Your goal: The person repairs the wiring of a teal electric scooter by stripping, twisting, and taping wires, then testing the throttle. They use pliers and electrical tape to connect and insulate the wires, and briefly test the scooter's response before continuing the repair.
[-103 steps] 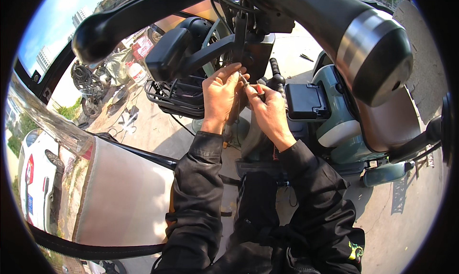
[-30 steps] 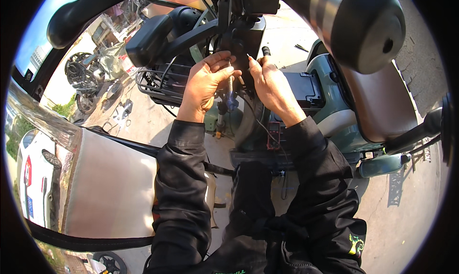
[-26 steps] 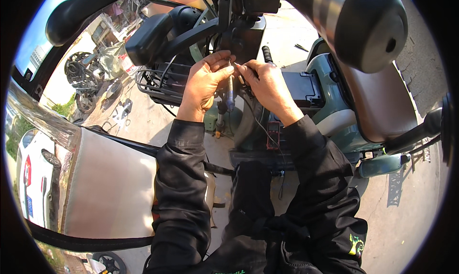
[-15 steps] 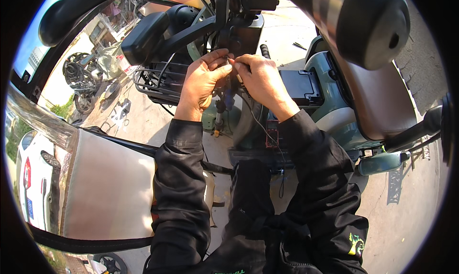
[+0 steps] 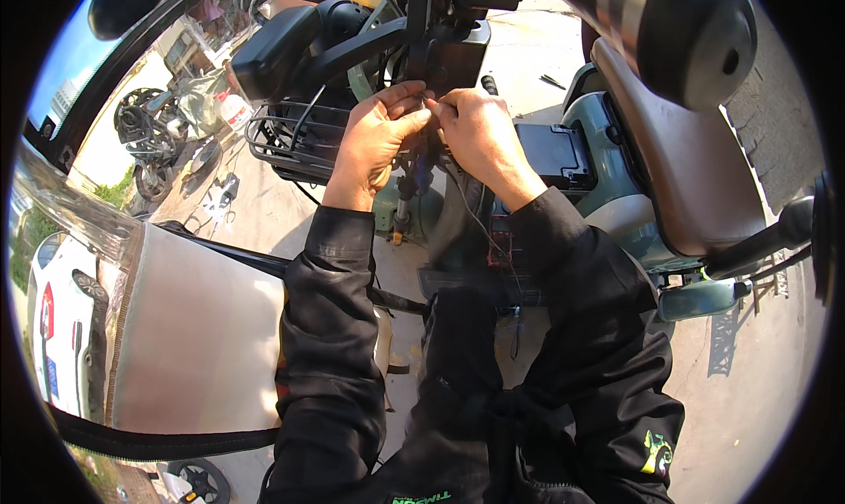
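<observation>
My left hand (image 5: 377,143) and my right hand (image 5: 484,141) meet at the fingertips in front of the black steering column (image 5: 440,59). Thumb and fingers of each hand are pinched together. Whatever sits between them is too small and shadowed to make out. A thin dark cable (image 5: 475,218) hangs below my right hand and runs down past a red-framed device (image 5: 501,242) near the footboard. Just under the hands, more cables and a rod with a yellowish end (image 5: 399,227) show in shadow.
A black wire basket (image 5: 295,139) is left of the column. Large black handlebar grips, one at upper right (image 5: 695,42), frame the view. Right are a black box (image 5: 554,156), a brown seat (image 5: 682,152) and a green mirror (image 5: 700,300). A pale panel (image 5: 198,328) fills the lower left.
Both hands stay pinched together at almost the same spot, with a slight shift of the fingers. The handlebar and surroundings have shifted a little in view.
</observation>
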The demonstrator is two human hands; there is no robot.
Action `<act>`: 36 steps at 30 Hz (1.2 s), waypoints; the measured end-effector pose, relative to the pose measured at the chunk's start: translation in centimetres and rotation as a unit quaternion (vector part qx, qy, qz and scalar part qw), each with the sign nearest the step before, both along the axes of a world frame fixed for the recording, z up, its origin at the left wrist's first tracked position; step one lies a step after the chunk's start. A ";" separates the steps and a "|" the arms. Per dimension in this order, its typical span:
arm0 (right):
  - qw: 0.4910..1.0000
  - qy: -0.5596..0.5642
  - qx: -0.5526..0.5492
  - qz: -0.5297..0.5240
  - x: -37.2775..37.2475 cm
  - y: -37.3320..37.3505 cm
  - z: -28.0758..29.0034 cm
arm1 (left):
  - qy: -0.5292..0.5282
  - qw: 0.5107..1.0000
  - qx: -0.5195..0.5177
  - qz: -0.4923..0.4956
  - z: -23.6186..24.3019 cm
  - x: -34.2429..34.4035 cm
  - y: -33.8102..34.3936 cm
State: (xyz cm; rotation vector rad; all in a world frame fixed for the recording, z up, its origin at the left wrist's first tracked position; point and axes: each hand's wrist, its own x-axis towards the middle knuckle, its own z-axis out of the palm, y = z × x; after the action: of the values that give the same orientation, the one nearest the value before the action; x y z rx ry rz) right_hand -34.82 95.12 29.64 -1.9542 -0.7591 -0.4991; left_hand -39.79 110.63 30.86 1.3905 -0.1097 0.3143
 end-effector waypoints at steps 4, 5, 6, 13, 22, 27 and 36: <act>1.000 -0.017 -0.016 -0.006 0.6 0.3 0.4 | 0.005 0.999 0.041 -0.003 -0.3 0.4 0.7; 0.999 -0.020 -0.026 -0.002 0.8 0.3 0.4 | 0.009 0.999 0.041 -0.004 -0.3 0.5 0.9; 0.999 -0.002 -0.033 0.000 0.9 0.3 0.4 | 0.009 0.999 0.052 0.003 -0.4 0.5 1.0; 0.993 -0.055 -0.098 -0.038 0.6 0.4 0.4 | -0.006 0.994 0.102 0.029 -0.1 0.3 0.7; 0.997 -0.010 -0.070 -0.013 1.1 0.6 0.8 | -0.015 0.996 0.087 0.010 -0.2 0.3 0.8; 0.998 -0.004 -0.061 -0.002 0.9 0.4 0.9 | -0.009 0.998 0.068 0.011 -0.1 0.3 0.6; 0.999 0.007 -0.037 0.013 0.9 0.3 0.9 | 0.002 0.997 0.069 0.022 -0.1 0.3 0.7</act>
State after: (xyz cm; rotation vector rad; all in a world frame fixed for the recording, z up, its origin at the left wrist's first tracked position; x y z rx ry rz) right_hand -33.95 95.40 30.55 -2.0119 -0.8038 -0.4465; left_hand -39.46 111.31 30.79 1.5311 -0.0996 0.3465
